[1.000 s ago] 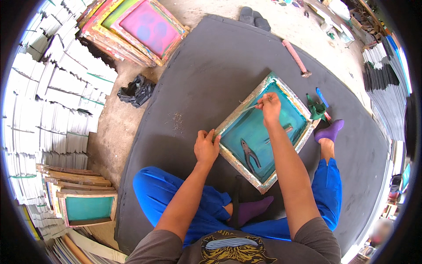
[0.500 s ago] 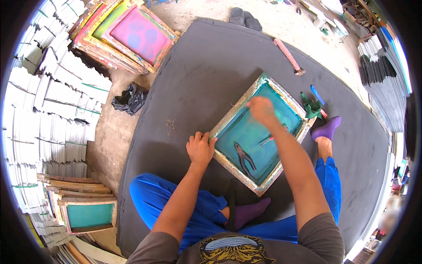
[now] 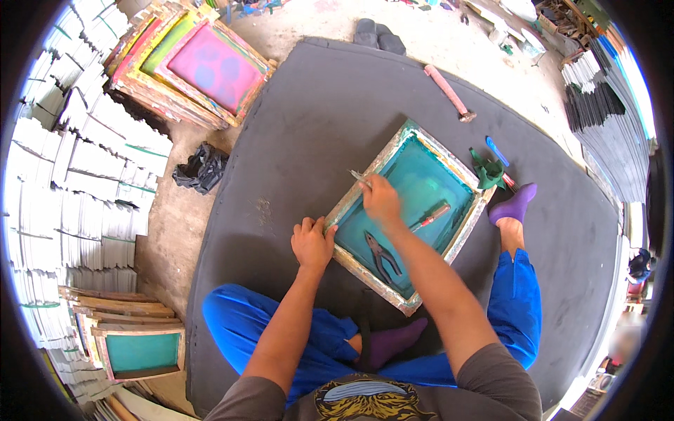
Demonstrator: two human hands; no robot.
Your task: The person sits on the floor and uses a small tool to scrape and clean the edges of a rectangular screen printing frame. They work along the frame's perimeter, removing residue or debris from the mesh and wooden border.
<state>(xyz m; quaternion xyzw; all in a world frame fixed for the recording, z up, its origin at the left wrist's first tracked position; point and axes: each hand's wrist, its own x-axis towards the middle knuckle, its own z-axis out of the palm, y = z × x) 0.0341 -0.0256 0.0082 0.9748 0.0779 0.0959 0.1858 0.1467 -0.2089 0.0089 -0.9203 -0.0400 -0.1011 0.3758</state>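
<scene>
A wooden screen-printing frame (image 3: 441, 279) with teal mesh lies slanted in front of me. My left hand (image 3: 312, 243) grips its left edge, the thumb on the rim. My right hand (image 3: 381, 201), closed on a slim metal tool (image 3: 359, 178), is at the upper-left rim, the tool's tip poking out beyond the frame. The fingers hide most of the tool, so its kind is unclear. Inside the frame, on the mesh, lie pliers (image 3: 382, 257) with dark handles and a screwdriver (image 3: 430, 217) with a reddish handle.
A hammer (image 3: 450, 93) with a pink handle, a blue tool (image 3: 497, 151) and green cloth (image 3: 487, 170) lie beyond the frame on the dark mat (image 3: 337, 84). Stacked painted frames (image 3: 214, 67), a black plastic bag (image 3: 201, 168) and bundled white sheets (image 3: 77, 210) stand left.
My right hand has moved from over the mesh toward the frame's upper-left rim, and the metal tool now shows in it. The screwdriver is more exposed. My left hand stays on the frame edge.
</scene>
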